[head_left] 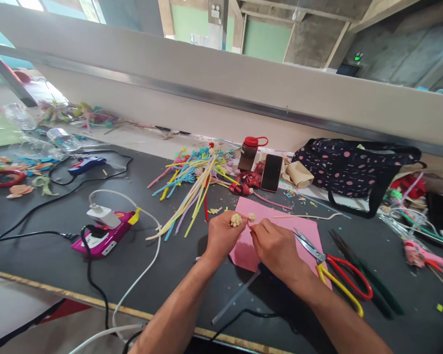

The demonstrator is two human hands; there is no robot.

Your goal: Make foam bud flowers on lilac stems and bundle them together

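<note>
My left hand is closed in a pinch, with a bumpy cream cluster showing at its thumb and forefinger. A smaller cream piece sits just right of it, between the two hands' fingertips. My right hand is closed too, its thumb and forefinger pinched just below that small piece; what exactly they grip is too small to make out. Both hands hover over a pink sheet. Partly hidden beneath my right wrist is a dark blue object, with a translucent stick near it.
Scissors lie on the sheet's right edge, beside dark-handled pliers. Behind are fuzzy coloured stems, a phone, a red-lidded bottle and a patterned bag. Left stand a purple power strip and trailing cables.
</note>
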